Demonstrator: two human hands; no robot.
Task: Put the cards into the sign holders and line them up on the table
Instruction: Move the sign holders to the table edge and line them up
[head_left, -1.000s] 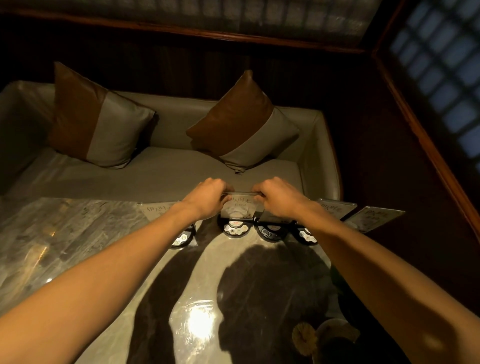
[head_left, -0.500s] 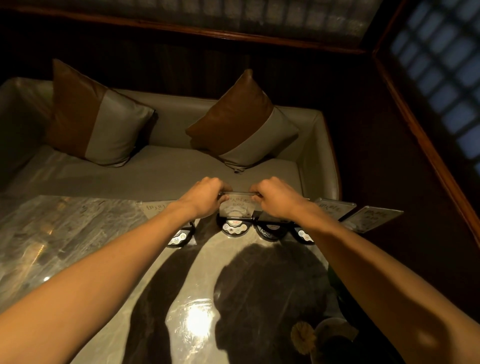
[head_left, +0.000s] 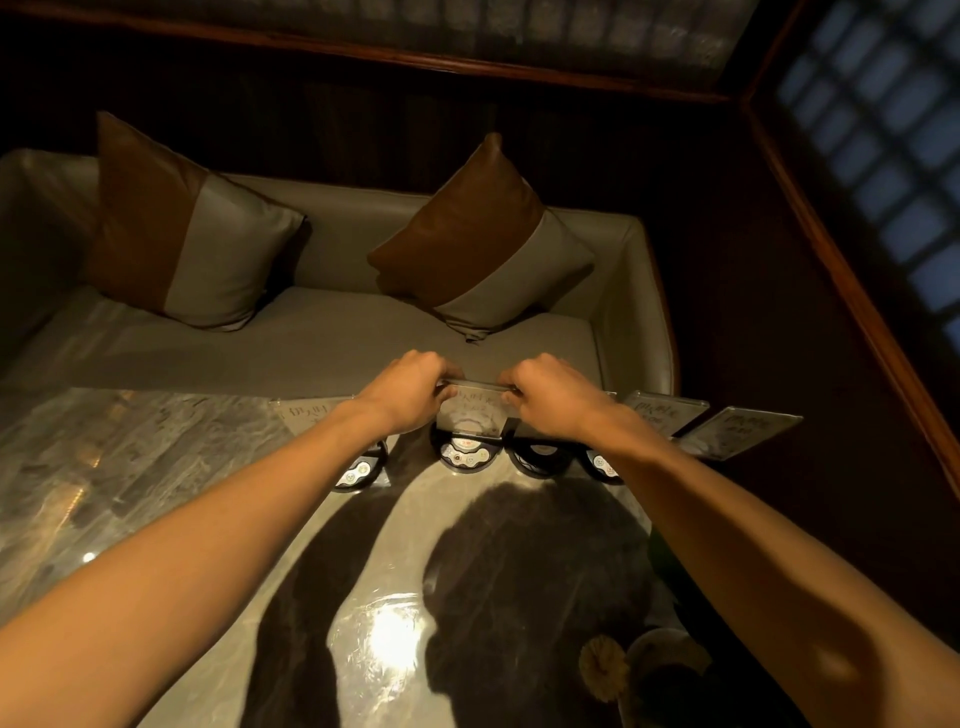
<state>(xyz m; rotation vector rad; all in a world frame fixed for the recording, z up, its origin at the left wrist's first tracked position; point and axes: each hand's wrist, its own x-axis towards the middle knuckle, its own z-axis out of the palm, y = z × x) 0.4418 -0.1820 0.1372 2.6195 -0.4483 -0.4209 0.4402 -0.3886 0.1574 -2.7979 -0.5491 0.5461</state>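
A row of clear sign holders on round black bases stands along the far edge of the marble table (head_left: 156, 467). My left hand (head_left: 410, 389) and my right hand (head_left: 550, 395) both pinch the top edge of the middle sign holder (head_left: 470, 413), which holds a handwritten card and stands on its base (head_left: 465, 454). Left of it is another carded holder (head_left: 306, 413), its base (head_left: 358, 470) partly under my left forearm. To the right stand two more carded holders (head_left: 662, 413) (head_left: 737, 428). Two other bases (head_left: 537, 457) (head_left: 602, 462) show beside my right wrist.
Beyond the table is a grey sofa (head_left: 311, 348) with two brown-and-grey cushions (head_left: 182, 234) (head_left: 483, 239). A small dish with a dried flower (head_left: 602, 667) sits at the table's near right corner. Dark wood walls close in on the right.
Both hands stay on the top of the middle holder; they have shifted only slightly. The holder stands in the same place.
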